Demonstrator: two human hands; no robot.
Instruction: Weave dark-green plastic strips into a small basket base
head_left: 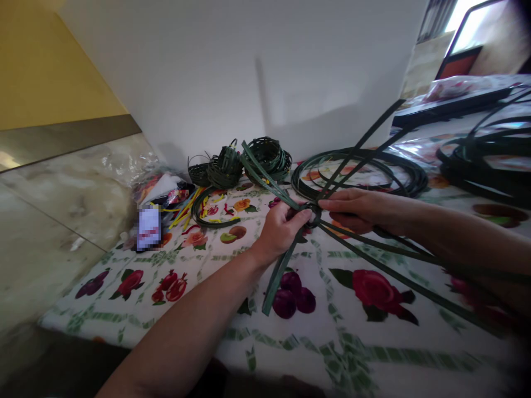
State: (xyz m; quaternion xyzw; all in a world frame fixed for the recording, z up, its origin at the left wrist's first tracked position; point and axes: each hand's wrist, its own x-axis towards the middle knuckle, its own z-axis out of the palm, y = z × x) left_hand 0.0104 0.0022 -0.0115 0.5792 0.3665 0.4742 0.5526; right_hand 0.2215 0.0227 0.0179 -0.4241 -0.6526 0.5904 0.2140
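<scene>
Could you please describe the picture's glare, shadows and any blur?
In the head view, glare washes out the upper-right opening; head view, soft shadows darken the white wall; head view, the green strips turn dim and blurred toward the lower right.

Your widest passage lies over the near left part of the surface, between your left forearm and the blurred object, across flat printed cloth. Beyond your left hand, woven green pieces stand in the way before the white wall. Behind your right hand, slanting strips rise across a large coil; long strips and a second coil obstruct your right side.
</scene>
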